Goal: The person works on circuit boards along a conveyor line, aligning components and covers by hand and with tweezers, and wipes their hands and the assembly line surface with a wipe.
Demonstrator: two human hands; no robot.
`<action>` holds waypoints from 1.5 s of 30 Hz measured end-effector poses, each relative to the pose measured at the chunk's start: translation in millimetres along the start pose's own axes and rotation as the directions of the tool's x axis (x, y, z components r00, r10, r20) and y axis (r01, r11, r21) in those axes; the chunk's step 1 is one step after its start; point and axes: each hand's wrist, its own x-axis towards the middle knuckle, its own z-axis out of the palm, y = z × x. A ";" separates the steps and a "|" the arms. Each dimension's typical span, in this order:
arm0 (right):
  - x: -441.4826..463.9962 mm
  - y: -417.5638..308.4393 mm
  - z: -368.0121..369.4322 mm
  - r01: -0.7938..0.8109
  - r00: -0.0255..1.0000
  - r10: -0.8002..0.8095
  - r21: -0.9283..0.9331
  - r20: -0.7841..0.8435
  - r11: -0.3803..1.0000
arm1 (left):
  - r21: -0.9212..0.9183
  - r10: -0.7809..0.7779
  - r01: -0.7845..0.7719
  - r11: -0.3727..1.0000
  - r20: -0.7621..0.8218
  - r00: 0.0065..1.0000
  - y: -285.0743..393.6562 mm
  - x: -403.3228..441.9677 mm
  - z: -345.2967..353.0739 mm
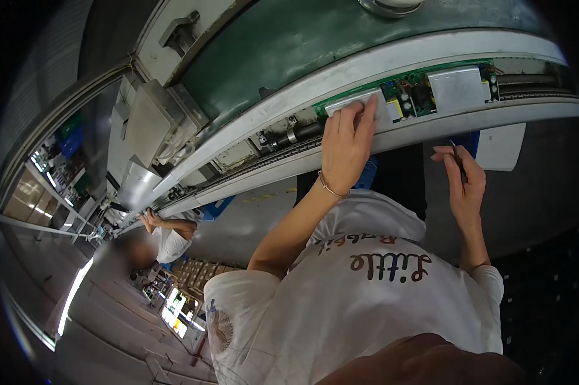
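My left hand (pixel 350 144), with a bracelet at the wrist, reaches onto the conveyor rail. Its fingers are bent and pressed on the light metal plate of a green circuit board (pixel 395 110); the thumb is mostly hidden. To the right on the same rail sits a second metal plate (pixel 457 88) among electronic parts, with green board edge showing behind it. Lower right, my right hand (pixel 467 186) is closed around a thin dark tool (pixel 457 159) that looks like tweezers. That hand is apart from the boards, on the near side of the rail.
The conveyor rail (pixel 430 120) runs from upper right to lower left, with a chain along it. Behind it lies a green surface (pixel 270 61) with a round metal object (pixel 391 6). Another person (pixel 174 240) works further down the line. A white panel (pixel 501 147) hangs right.
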 end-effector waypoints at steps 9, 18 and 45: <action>38.2 10.0 -81.6 -0.128 0.981 0.125 0.013 0.150 0.992 | 0.189 -0.174 0.178 0.966 -0.037 0.984 23.8 1.9 12.5; 64.9 5.9 -80.7 -0.244 0.914 0.256 -0.076 0.315 0.967 | 0.182 -0.223 0.233 0.955 -0.076 0.972 22.1 -5.3 25.4; 64.9 -2.6 -27.0 -0.181 0.860 0.257 -0.207 0.441 0.961 | -0.072 -0.227 0.229 0.971 0.034 0.973 9.4 -15.3 22.4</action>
